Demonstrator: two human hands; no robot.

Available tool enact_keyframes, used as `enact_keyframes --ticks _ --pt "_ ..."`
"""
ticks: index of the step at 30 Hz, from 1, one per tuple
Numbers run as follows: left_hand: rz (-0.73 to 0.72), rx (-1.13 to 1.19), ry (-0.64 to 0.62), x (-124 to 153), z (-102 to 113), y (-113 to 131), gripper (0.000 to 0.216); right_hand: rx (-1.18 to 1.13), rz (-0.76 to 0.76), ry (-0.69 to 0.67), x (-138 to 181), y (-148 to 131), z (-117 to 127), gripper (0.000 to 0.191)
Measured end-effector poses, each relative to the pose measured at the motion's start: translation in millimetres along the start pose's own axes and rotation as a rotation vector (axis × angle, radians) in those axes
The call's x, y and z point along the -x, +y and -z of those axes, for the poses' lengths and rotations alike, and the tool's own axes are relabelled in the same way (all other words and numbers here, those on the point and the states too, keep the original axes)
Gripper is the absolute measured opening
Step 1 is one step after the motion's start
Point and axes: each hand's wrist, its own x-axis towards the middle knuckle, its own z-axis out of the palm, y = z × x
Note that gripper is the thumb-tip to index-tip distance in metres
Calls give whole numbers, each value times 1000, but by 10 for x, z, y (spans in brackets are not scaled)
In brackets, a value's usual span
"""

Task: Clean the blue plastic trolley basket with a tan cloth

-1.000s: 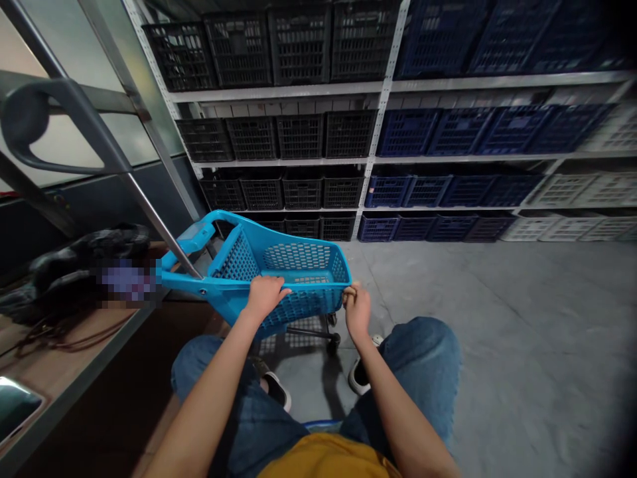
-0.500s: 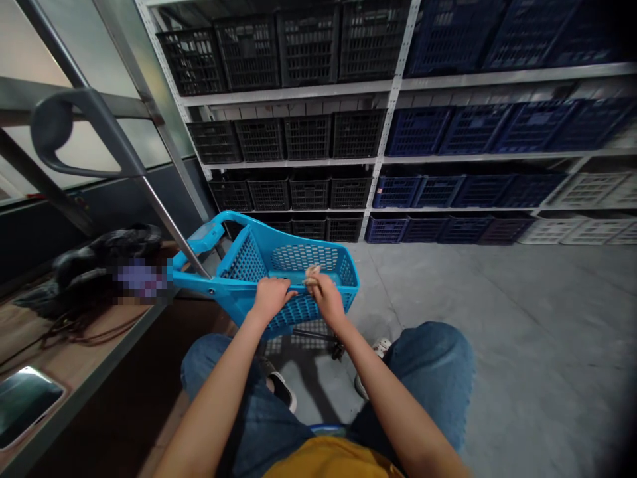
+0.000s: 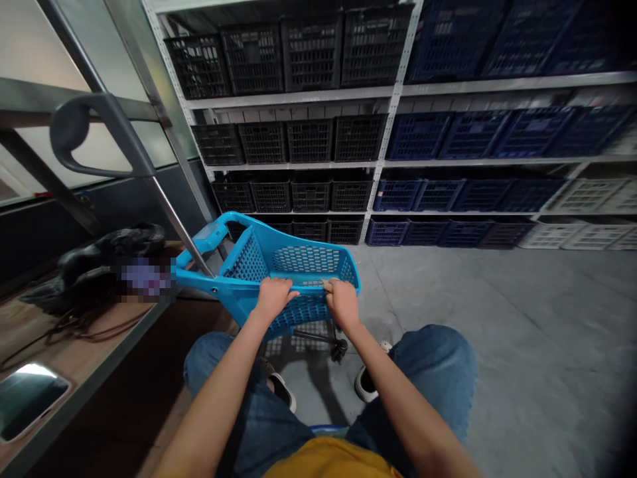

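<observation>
A bright blue plastic shopping cart (image 3: 271, 236) with perforated walls stands in front of my knees. My left hand (image 3: 273, 297) is closed over its near rim, fingers inside and thumb along the edge. Farther right on that rim rests my right hand (image 3: 343, 302), curled near the front corner. A small bit of pale cloth (image 3: 327, 285) shows at its fingertips; the rest is hidden in the hand. Inside the basket, the perforated floor shows between the walls.
Shelves with black crates (image 3: 311, 139) and dark blue crates (image 3: 421, 136) line the back; white crates (image 3: 552, 234) sit at lower right. On my left, a workbench (image 3: 119, 345) bears a phone (image 3: 32, 401) and a black bag (image 3: 109, 255). A grey handle (image 3: 117, 133) on a metal pole rises there.
My right hand has moved right along the cart's near rim and lowered onto it, with the pale cloth now mostly covered. My left hand stays on the rim.
</observation>
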Motion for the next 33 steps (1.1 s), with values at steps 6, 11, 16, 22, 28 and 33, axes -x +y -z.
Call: enact_keyframes --ticks 6,11,16,22,28,33 --pt "1 -19 7 8 9 -2 32 -44 195 -35 -197 -547 -156 22" --pt "-21 14 10 7 -16 -21 38 74 110 -41 -72 180 132 14" --pt "-6 -8 18 -1 -45 -19 39 99 57 -59 -19 470 252 18" --pt "9 -34 9 -4 -39 -14 34 10 195 -152 -214 -385 -44 18" --pt "-21 7 3 13 -20 -30 39 19 157 -246 -105 154 178 16" --pt "-17 -9 14 22 0 -20 39 -62 83 -260 107 645 357 27"
